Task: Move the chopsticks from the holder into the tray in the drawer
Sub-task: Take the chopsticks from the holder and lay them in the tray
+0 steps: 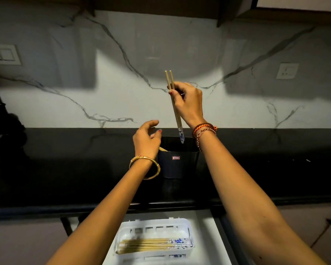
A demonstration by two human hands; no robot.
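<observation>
Chopsticks (174, 104), one pair, bamboo with blue-and-white patterned ends: I logged them pinched in the right hand (187, 101), lifted above the dark holder (178, 159) on the black countertop (65, 169). The patterned ends hung at the holder's mouth, level with its rim; whether they had fully cleared it I could not tell.

Orientation: long axis near upright, plain ends toward 12 o'clock and leaning slightly to 11, patterned ends toward 6 and drifting to 5. The two sticks lay side by side, parallel.

Right hand: fingers and thumb closed round the pair at about its upper third.

Left hand (146, 138): loose and holding nothing, fingers lightly curled, poised at the holder's 10 o'clock edge. One more stick end (163, 149) showed at the rim just beside it.

White tray (191, 241) in the open drawer (210, 236), at 6 o'clock from the holder: several chopsticks already lay flat in it, long axes running 9 to 3, patterned ends toward 3.

Risks, as I judged them:
- The high pinch left a long free tail; it could swing and clip the holder rim, tipping the holder, since nothing steadied it.
- The pair could scissor apart and one stick drop to the countertop or past the tray.
- The pair needed turning roughly a quarter to lie with the rest; set down crosswise, it would bridge the tray walls.
</observation>
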